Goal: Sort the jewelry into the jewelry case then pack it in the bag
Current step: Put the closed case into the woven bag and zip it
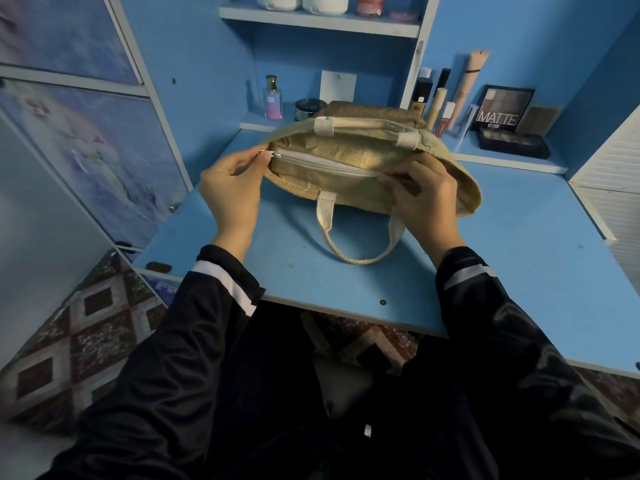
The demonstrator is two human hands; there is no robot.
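A tan woven bag [346, 178] with cream handles lies on the blue desk [519, 258], its top facing me. A white zipper [325, 164] runs across the top and looks shut along its visible length. My left hand [232, 188] pinches the zipper's left end, where the slider sits. My right hand [422, 192] grips the bag at the zipper's right end. One cream handle [360, 244] droops toward me. The jewelry case and any jewelry are out of sight.
Behind the bag stand a perfume bottle [273, 98], a dark jar [308, 109], several makeup tubes [440, 102] and a "MATTE" palette [502, 112] on a low ledge. A shelf [318, 22] with jars hangs above. Cabinet doors flank the desk.
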